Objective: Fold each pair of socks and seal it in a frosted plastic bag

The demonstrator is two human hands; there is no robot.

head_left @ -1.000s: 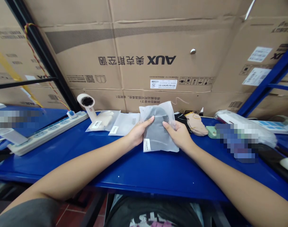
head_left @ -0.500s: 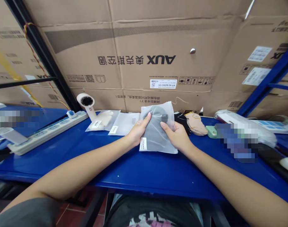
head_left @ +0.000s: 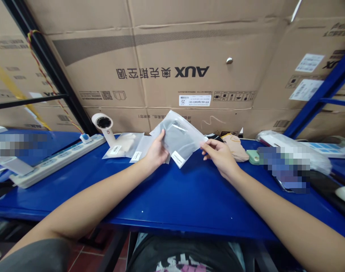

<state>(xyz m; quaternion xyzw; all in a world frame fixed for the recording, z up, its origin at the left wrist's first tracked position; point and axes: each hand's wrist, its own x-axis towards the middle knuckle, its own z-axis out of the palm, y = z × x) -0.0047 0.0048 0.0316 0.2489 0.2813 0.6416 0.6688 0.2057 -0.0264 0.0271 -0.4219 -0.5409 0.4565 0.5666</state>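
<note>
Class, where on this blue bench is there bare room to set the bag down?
Bare blue bench runs from its near edge up to both hands, between the power strip and the blurred item. Crowded along the back: scanner, flat bags, beige pieces.

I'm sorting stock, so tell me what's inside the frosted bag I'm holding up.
The frosted bag, gripped by the left hand with the right hand at its corner, holds something flat and dark grey. The cloudy plastic hides what it is. White labels sit on the outside.

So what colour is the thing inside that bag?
Dark grey, seen through the frosted bag held by the left hand; head view.
</note>
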